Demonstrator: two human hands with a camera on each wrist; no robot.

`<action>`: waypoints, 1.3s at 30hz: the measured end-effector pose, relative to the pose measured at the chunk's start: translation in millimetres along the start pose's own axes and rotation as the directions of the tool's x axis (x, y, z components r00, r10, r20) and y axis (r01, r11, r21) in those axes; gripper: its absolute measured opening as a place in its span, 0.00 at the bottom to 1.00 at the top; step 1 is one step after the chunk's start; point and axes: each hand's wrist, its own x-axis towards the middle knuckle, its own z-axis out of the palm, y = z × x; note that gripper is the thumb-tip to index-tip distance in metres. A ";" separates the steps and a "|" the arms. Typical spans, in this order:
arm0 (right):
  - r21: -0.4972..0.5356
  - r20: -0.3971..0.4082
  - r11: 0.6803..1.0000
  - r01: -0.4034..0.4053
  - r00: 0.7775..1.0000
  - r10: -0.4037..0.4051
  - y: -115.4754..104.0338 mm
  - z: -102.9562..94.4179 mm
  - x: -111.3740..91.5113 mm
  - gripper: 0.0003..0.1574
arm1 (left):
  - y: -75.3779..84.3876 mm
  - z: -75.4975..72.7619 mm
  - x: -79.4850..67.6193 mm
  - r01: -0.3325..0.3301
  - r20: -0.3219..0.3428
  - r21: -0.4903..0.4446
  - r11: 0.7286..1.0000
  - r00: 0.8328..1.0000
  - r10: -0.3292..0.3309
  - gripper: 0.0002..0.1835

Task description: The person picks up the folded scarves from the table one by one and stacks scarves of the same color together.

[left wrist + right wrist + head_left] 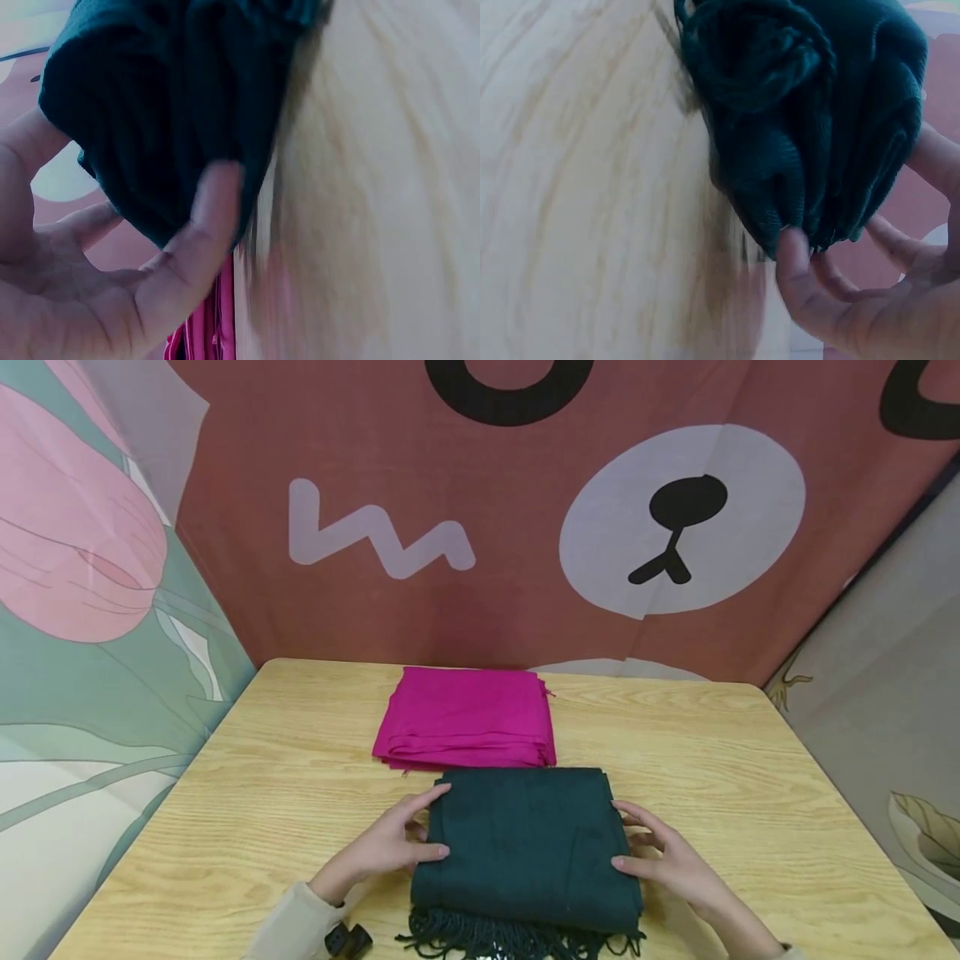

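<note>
A dark green scarf (pixel 525 852), folded into a thick rectangle, is between my two hands at the front of the table. Its fringe (pixel 517 935) hangs toward me. My left hand (pixel 390 839) holds the left edge, with the thumb and a fingertip on the upper face and other fingers at the side. On the opposite edge my right hand (pixel 667 856) grips with thumb and fingers spread along the side. Both wrist views show the layered folds of the scarf (pixel 165 112) close up, with fingertips against them. What lies under the scarf is hidden.
A folded magenta cloth (pixel 468 718) lies just behind the scarf. Small black objects (pixel 348 941) sit by my left sleeve. The light wooden table (pixel 712 743) backs onto a brown printed hanging (pixel 375 610), with more printed fabric on both sides.
</note>
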 end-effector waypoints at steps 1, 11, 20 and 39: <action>-0.011 -0.008 1.000 -0.002 1.000 0.002 0.4 0.1 -0.1 0.47 | 0.1 -0.1 -0.2 -0.001 -0.009 0.011 1.000 1.000 0.001 0.41; 0.135 0.063 0.991 -0.024 0.998 0.016 1.1 0.6 0.2 0.55 | -1.9 -2.9 2.1 0.005 0.013 0.007 1.000 1.000 -0.006 0.42; 0.091 0.120 0.996 -0.025 0.993 0.014 0.6 0.3 3.0 0.54 | -7.3 -3.5 11.2 -0.052 0.090 -0.005 0.999 0.995 0.053 0.43; 0.211 0.123 0.977 -0.011 0.992 -0.015 4.3 -0.2 -0.7 0.48 | -3.0 -0.2 18.6 -0.095 0.080 -0.005 0.996 0.992 0.095 0.41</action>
